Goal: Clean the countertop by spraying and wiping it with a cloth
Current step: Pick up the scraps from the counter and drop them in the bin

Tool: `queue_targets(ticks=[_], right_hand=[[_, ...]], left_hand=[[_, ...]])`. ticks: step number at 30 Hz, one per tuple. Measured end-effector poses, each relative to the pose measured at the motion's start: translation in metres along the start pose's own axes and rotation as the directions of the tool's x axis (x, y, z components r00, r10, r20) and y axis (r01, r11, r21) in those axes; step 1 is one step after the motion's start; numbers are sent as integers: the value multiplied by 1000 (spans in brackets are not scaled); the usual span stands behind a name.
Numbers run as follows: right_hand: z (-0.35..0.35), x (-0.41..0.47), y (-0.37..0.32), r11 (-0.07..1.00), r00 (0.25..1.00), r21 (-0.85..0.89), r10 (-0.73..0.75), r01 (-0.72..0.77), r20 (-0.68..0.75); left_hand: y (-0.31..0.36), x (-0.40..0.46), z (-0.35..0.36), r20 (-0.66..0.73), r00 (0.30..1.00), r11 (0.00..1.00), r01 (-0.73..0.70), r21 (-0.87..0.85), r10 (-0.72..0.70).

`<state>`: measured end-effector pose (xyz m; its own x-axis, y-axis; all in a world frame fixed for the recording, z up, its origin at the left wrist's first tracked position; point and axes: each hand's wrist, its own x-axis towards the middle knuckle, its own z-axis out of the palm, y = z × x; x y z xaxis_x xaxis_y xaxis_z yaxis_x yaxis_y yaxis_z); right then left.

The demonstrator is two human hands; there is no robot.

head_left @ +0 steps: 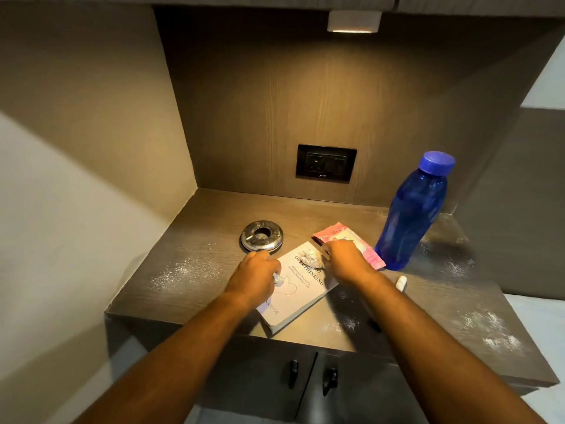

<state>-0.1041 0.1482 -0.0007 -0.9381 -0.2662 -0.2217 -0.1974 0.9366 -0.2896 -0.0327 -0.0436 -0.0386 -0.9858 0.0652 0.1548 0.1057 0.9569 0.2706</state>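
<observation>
Where the wood-grain countertop point(195, 270) fills a lit alcove, white powdery specks lie scattered at its left, front and right parts. Below its front edge, two cabinet doors point(305, 384) carry dark handles. A black socket plate point(326, 162) is set in the back panel, under a small lamp point(354, 21). A blue bottle point(411, 215) with a blue cap stands upright at the right rear. A pale book point(301, 296) lies flat and slanted near the front edge, its title reading "OVERTHINKING". A pink packet point(371, 250) lies between book and bottle, touching the book's far corner. The left hand point(253, 278) rests knuckles-up on the book's left part, fingers curled closed around a small white crumpled scrap point(277, 280). The right hand point(347, 260) reaches over the book's far corner and the packet, fingers bent downward; whether they pinch anything cannot be told. A round metal ashtray point(261, 235) sits just behind the left hand. A crumpled white wad point(312, 259) lies on the book just beside the right hand. A small white cylinder point(401, 283) lies on the counter right of the right forearm. No spray bottle or cloth can be identified.
</observation>
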Motion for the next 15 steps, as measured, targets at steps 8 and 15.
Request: queue_targets(ticks=[8, 15], right_hand=[[12, -2, -10, 992, 983, 55, 123, -117, -140], [15, -4, -18, 960, 918, 279, 112, -2, -380]], left_hand=[[-3, -3, -11, -135, 981, 990, 134, -38, -138], [14, 20, -27, -104, 975, 950, 165, -266, -198]])
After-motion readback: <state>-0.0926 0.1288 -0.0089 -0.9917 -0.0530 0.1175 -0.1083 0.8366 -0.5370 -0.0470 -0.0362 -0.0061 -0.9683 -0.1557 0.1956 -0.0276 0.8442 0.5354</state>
